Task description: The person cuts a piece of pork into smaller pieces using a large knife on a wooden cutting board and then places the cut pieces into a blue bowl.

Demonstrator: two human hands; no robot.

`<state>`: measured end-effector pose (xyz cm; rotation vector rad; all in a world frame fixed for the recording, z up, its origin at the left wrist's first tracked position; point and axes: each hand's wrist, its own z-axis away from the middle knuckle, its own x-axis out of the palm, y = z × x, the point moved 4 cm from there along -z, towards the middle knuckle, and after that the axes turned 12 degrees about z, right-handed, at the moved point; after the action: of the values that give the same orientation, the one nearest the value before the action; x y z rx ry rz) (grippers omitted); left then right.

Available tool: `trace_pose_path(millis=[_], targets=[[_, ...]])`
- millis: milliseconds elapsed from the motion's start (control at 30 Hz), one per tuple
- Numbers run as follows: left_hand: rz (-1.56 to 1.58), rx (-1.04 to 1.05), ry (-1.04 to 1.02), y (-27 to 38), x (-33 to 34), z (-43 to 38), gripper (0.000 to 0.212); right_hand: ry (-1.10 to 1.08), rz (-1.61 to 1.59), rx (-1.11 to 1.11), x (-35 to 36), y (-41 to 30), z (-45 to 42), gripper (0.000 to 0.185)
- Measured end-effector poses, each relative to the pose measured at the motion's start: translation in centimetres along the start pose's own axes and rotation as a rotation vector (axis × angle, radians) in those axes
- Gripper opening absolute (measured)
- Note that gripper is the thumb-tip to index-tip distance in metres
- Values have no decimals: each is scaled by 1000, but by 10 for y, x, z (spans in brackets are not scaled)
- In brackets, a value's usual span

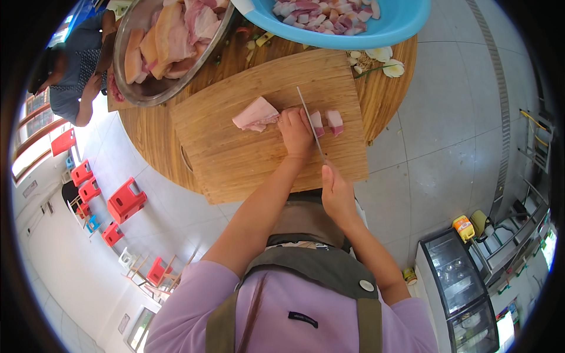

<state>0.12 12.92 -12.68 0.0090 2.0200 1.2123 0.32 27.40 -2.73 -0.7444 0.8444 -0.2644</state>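
My left hand lies with bent fingers over the right end of a slab of raw pork, skin and fat facing up. How much meat is under the fingers is hidden. In my right hand is the handle of a broad kitchen knife, its blade seen nearly edge-on, close beside the left fingers. Right of the blade are two cut pork pieces: one piece close against it, another piece a little apart. All of this rests on a wooden cutting board.
A metal basin of large pork slabs and a blue plastic basin of pork chunks stand beyond the board on the round wooden table. Garlic and halved white bulbs lie at right. Across the table, another person holds a cleaver.
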Motion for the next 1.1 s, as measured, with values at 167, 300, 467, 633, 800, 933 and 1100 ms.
trace_pose_path(millis=[167,300,467,633,800,933,1100], targets=[[-29,58,33,-5,-1,1,7,-122,91,96,-4,16,23,38],[-51,71,4,2,-1,0,7,-29,117,-9,9,5,-22,38],[33,13,-38,0,-10,-3,9,160,26,-168,18,-12,-73,42],[228,-359,-100,-1,-41,1,17,-149,-377,86,-3,34,-48,48],[487,-671,-183,4,-40,-7,35,-137,-537,311,-29,66,3,59],[265,-492,-421,49,-20,-10,56,-237,-729,475,-31,98,17,67],[174,-450,-360,44,-1,1,56,-501,-761,497,-12,89,22,71]])
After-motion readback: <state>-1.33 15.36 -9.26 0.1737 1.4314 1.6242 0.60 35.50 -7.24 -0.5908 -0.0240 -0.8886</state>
